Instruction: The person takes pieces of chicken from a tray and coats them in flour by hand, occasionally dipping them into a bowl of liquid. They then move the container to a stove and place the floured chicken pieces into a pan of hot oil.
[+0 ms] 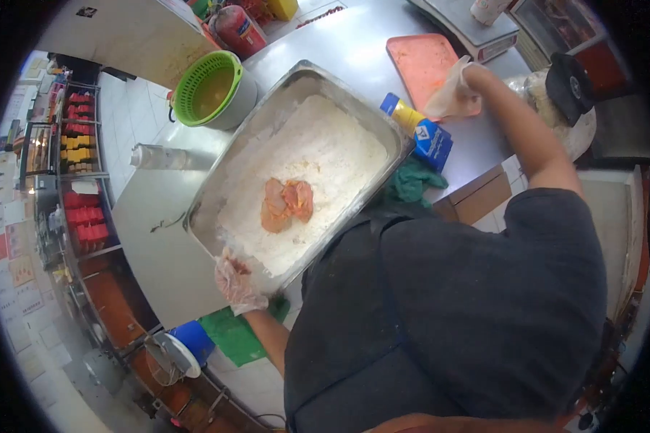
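A large rectangular metal pan (pixel 350 85) holds a bed of white flour (pixel 332 137). Two flat pieces of raw meat, apparently chicken (pixel 287 205), lie side by side on the flour. My left hand (pixel 240 283), in a clear plastic glove, is closed at the pan's lower-left rim, its fingers curled and partly hidden. To the upper right, my right hand (pixel 453 92) reaches over an orange-red tray (pixel 417 59); a loose, pale glove hides its finger shape. Just below that hand is a blue and yellow box (pixel 420 131).
Beyond the pan stand a pale bucket (pixel 240 101) with a green basket (pixel 188 88) and liquid inside, and a red fire extinguisher (pixel 238 30). A clear cylindrical container (pixel 159 157) lies left of the pan. Green cloth (pixel 412 180) bunches by its right corner; a scale (pixel 477 32) sits at upper right.
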`<state>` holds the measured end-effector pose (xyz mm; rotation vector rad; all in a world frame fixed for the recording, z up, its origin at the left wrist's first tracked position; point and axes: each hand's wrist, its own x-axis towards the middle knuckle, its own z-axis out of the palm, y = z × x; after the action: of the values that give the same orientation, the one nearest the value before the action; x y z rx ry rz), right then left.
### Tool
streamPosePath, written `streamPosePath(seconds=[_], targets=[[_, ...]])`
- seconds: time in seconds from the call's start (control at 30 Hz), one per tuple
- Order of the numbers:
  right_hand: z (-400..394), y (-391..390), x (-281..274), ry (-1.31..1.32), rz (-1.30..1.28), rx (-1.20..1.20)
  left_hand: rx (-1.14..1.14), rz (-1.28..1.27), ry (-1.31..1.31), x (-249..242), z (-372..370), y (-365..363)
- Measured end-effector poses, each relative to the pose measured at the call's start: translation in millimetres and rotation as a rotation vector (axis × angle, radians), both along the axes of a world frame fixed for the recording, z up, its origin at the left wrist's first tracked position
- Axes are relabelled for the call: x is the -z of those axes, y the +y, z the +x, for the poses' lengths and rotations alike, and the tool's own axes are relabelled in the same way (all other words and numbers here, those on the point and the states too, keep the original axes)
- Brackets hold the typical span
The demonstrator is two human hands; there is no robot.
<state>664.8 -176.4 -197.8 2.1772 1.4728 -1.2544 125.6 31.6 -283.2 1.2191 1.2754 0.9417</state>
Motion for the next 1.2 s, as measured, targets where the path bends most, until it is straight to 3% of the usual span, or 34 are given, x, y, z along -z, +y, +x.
streamPosePath(seconds=[0.07, 0.1, 0.23, 0.47, 0.53, 0.63, 0.67, 0.73, 0.77, 0.83, 0.87, 0.93, 1.0, 1.07, 1.13, 1.17, 1.2], targets=[[26.1, 20.7, 52.3, 0.071, -0.422, 0.343, 0.028, 0.036, 0.018, 3.4, 1.1, 1.2], [47.6, -1.0, 89.4, 0.125, -0.46, 0.326, 0.027, 0.021, -0.02, 8.0, -0.4, 0.7], [37.0, -13.2, 54.5, 0.457, -0.398, 0.251, 0.097, 0.044, -0.066, 17.4, -8.6, 8.0], [51.0, -14.2, 84.5, 0.566, -0.416, 0.143, 0.044, 0.055, -0.098, 16.4, -13.0, 16.0], [51.4, -13.8, 89.0, 0.505, -0.393, 0.03, 0.067, 0.041, -0.079, 16.8, -14.0, 10.6], [33.1, -7.5, 55.6, 0.007, -0.033, -0.417, 0.025, 0.007, -0.031, 11.8, -10.4, 9.9], [28.0, -6.6, 45.8, 0.001, -0.028, -0.42, 0.036, 0.004, -0.049, 9.7, -8.5, 6.5], [21.8, -2.1, 16.1, -0.367, 0.283, -0.71, 0.045, 0.018, -0.084, 8.2, -7.3, 6.8], [45.6, -8.0, 26.9, -0.392, 0.294, -0.71, 0.057, 0.004, -0.053, 9.4, -9.5, 9.8], [103.7, -33.2, 66.2, -0.508, 0.21, -0.048, 0.096, 0.011, -0.047, 10.2, -13.3, 15.3], [105.5, -33.6, 59.1, -0.515, 0.215, -0.043, 0.101, 0.018, -0.052, 12.1, -10.6, 20.4], [100.4, -40.6, 38.2, -0.518, 0.452, 0.246, 0.102, 0.03, -0.091, 15.6, -13.7, 23.2], [99.4, -44.6, 22.6, -0.337, 0.626, 0.404, 0.071, 0.04, -0.044, 0.9, 1.3, 16.9], [94.2, -44.8, 2.8, -0.3, 0.613, 0.389, 0.031, 0.061, -0.011, -2.3, 2.2, 11.5], [84.3, -41.6, -16.6, -0.205, 0.809, 0.506, 0.098, -0.019, -0.118, 3.6, 2.0, 17.5], [75.3, -35.5, -32.2, -0.032, 0.802, 0.489, 0.087, -0.001, -0.134, 5.0, 4.9, 19.5], [60.7, -28.8, -44.7, -0.04, 0.822, 0.473, 0.132, -0.016, -0.118, 6.7, 8.7, 17.8]])
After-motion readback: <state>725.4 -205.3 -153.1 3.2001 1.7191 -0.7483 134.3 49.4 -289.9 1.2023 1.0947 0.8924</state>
